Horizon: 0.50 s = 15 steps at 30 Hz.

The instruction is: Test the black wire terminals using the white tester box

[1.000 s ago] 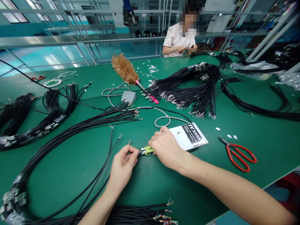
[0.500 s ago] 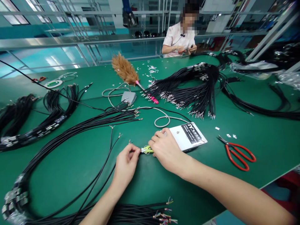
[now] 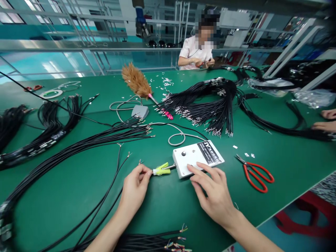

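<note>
Left hand [image 3: 136,185]: fingertips pinched on a thin black cable [image 3: 105,199] end, held at the yellow-green clip [image 3: 161,169].
Right hand [image 3: 214,190]: fingers spread, tips resting on the white box [image 3: 196,159].
Clip: on the green table [image 3: 65,182], joined to the box's left side.
Scissors [image 3: 256,171]: right of the box.

Left hand [image 3: 136,185] seemingly pinched; right hand [image 3: 214,194] spread.
</note>
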Motion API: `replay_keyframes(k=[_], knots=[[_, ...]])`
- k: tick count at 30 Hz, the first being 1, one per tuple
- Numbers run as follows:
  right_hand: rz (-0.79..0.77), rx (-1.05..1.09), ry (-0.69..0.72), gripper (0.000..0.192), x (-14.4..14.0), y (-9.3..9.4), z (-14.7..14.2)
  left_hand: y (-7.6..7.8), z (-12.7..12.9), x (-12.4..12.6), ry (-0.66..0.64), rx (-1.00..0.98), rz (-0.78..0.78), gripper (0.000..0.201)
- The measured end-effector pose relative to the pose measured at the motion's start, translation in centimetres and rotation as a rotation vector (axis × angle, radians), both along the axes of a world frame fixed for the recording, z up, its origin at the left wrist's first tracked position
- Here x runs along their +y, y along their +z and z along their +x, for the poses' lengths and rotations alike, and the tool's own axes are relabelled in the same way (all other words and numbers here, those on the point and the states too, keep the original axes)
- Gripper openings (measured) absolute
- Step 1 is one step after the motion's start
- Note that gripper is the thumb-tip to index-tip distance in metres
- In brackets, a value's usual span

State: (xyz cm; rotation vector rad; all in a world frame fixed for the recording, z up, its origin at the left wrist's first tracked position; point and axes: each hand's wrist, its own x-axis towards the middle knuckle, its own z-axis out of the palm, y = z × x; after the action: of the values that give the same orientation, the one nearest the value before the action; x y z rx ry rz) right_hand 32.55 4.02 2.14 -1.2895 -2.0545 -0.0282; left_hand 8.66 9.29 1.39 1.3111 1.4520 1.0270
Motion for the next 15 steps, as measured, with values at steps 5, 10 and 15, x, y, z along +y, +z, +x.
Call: replay_keyframes(k=[5, 10, 15], knots=[[0.042, 0.008, -0.038, 0.012, 0.5, -0.6, -0.2, -0.2, -0.7, -0.3, -0.007, 0.087, 0.004, 0.023], [0.085, 0.032, -0.019, 0.013, 0.4, -0.6, 0.0, -0.9, -3.3, 0.2, 0.011, 0.193, 0.021, 0.023], [-0.012, 0.068, 0.203, 0.016, -2.1, -0.5, -1.2, -1.1, -6.6, 1.7, 0.007, 0.319, 0.086, 0.021]])
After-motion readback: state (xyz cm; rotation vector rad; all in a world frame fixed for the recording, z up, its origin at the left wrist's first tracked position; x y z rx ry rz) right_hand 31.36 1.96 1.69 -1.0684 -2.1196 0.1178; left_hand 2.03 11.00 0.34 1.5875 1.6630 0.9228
